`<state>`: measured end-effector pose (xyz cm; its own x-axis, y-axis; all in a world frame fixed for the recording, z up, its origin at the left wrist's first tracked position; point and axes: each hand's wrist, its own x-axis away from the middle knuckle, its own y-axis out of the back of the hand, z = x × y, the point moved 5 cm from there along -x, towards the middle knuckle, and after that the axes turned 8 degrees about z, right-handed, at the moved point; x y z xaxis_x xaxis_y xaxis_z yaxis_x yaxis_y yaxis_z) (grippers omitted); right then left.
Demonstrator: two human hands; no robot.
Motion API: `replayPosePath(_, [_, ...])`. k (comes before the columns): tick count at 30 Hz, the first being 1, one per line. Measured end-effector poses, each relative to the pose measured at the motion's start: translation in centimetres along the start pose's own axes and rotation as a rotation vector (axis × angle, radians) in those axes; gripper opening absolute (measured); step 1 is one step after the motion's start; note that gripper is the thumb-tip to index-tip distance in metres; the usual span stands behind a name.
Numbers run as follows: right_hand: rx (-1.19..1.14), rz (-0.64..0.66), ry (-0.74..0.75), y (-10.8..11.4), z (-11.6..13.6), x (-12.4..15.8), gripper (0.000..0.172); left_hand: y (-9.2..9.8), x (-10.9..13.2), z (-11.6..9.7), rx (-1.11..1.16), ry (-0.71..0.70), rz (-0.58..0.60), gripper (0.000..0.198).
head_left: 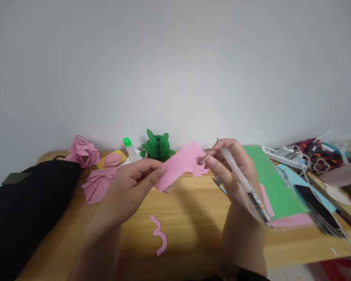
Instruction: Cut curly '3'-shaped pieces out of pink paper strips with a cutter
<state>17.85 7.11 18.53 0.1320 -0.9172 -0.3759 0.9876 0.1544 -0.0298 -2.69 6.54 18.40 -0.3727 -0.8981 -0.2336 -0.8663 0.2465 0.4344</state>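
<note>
Your wooden worktop (193, 218) carries it all, with the pink paper strip (179, 166) held just above it at centre. Far left of the strip lies a black bag (26, 207); to the strip's right sits a green sheet (269, 183) on a stack of coloured paper. Your left hand (134, 183) has its grip pinched on the strip's lower left end. Your right hand (231, 171) pinches the strip's upper right end and also holds a white pen (240, 175). Left of the strip lie folded pink papers (98, 183). Just behind it stands a green paper ornament (157, 146). A pink curl (159, 236) lies on the wood below the strip.
</note>
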Motion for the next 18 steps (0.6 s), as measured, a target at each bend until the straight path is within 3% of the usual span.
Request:
replayPosePath(3, [-0.032, 0.03, 0.005, -0.6, -0.4, -0.1, 0.03, -0.3, -0.2, 0.9, 0.167, 0.06, -0.023, 0.02])
replayPosePath(11, [0.07, -0.013, 0.028, -0.9, -1.2, -0.2, 0.028, -2.8, -0.5, 1.6, 0.384, 0.132, 0.096, 0.023])
replayPosePath(14, [0.097, 0.029, 0.014, -1.1, -1.3, -0.2, 0.028, -2.6, -0.3, 2.0, 0.365, 0.117, 0.031, 0.028])
replayPosePath(18, [0.094, 0.056, -0.021, -1.4, -1.3, -0.2, 0.031, -2.0, -0.2, 2.0, 0.284, 0.071, -0.077, 0.02])
